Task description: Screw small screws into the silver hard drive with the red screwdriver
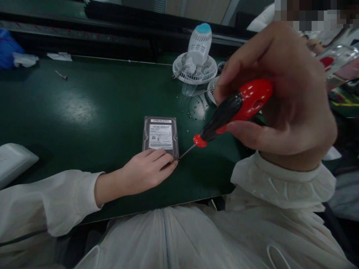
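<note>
Your left hand point(150, 168) lies across the near end of the hard disk drive point(160, 130), its fingers over the casing and its thumb and fingertips gathered at the drive's near right corner; you cannot tell from here whether that grip pinches anything. The drive sits flat on the green desk point(112, 97), label side up, short of the desk's near edge and well in from its far one. Your right hand point(294, 101) is raised over the right part of the desk, its grip clamped around the red-and-black handle of the screwdriver point(224, 116). The tool slants down toward you and to the left, its thin shaft ending at the drive's near right corner, right beside your left fingertips; whether the tip is seated in a screw is too small to tell. Beyond the drive, to its right, loose screws point(195, 112) are scattered on the desk. Past them, by the far edge, a white fan point(200, 45) rests grille down, with a light blue cap on top. Toward the far left corner lies a blue bag point(9, 46).
</note>
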`<state>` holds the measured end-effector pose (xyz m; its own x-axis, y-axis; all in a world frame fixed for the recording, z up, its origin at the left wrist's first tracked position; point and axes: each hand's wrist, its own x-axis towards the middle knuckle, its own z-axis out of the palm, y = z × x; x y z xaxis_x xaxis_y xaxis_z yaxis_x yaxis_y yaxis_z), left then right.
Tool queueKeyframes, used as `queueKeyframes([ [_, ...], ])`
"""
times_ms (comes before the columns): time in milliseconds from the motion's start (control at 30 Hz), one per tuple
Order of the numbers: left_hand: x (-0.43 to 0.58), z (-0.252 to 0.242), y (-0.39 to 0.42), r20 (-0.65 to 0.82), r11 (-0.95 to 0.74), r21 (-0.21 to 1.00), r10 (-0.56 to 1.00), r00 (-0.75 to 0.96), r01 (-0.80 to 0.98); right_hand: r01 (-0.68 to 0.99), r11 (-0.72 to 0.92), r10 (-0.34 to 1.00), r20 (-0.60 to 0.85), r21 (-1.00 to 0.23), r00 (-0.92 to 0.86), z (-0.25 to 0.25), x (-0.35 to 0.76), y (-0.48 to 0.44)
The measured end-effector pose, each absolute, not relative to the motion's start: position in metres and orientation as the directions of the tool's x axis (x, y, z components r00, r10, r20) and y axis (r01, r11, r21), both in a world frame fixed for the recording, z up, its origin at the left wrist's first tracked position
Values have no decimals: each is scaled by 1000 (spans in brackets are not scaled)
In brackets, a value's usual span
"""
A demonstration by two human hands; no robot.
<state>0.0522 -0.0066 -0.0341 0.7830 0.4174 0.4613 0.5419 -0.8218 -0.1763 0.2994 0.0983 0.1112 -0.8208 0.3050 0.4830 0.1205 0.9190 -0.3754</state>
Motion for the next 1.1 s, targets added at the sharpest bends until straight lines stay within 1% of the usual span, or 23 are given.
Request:
queueKeyframes([
  [67, 52, -34, -7, 463, -820, -176, 419, 781, 545, 146, 933, 295, 466, -330, -834, 111, 298, 96],
  [200, 51, -34, -7, 467, -819, -182, 414, 781, 544, 348, 910, 414, 511, -225, -754, 111, 295, 89],
  [267, 51, -34, -6, 465, -821, -181, 413, 783, 541, 378, 908, 413, 521, -179, -747, 110, 295, 89],
  [300, 51, -35, -6, 465, -822, -178, 414, 783, 541, 358, 917, 397, 522, -179, -755, 110, 295, 90],
  [367, 51, -35, -6, 463, -823, -175, 415, 783, 540, 271, 937, 349, 520, -222, -780, 109, 297, 93],
  [433, 52, -36, -6, 463, -822, -174, 419, 782, 543, 238, 938, 338, 511, -253, -790, 109, 297, 95],
  [467, 52, -36, -6, 462, -821, -175, 419, 782, 543, 257, 934, 352, 511, -249, -784, 109, 297, 95],
  [567, 52, -37, -7, 458, -823, -176, 417, 785, 540, 383, 904, 423, 530, -191, -735, 109, 296, 94],
  [600, 52, -37, -7, 457, -824, -175, 417, 786, 540, 390, 901, 428, 535, -189, -728, 109, 296, 94],
  [667, 52, -37, -6, 457, -825, -172, 418, 785, 539, 347, 913, 408, 530, -216, -743, 110, 298, 94],
  [733, 51, -36, -6, 461, -822, -173, 420, 782, 543, 265, 930, 364, 531, -256, -765, 110, 300, 95],
  [800, 51, -35, -7, 460, -823, -174, 418, 783, 541, 218, 939, 329, 516, -265, -791, 110, 301, 96],
  [867, 51, -35, -7, 459, -824, -172, 419, 784, 541, 233, 943, 325, 507, -238, -799, 110, 300, 95],
  [1000, 51, -34, -6, 458, -827, -173, 413, 787, 535, 339, 927, 373, 524, -164, -766, 111, 299, 94],
  [1067, 52, -34, -5, 461, -827, -177, 410, 787, 534, 326, 928, 372, 523, -181, -767, 111, 301, 96],
  [1100, 52, -34, -5, 462, -826, -177, 411, 786, 536, 300, 928, 373, 515, -221, -772, 112, 302, 97],
])
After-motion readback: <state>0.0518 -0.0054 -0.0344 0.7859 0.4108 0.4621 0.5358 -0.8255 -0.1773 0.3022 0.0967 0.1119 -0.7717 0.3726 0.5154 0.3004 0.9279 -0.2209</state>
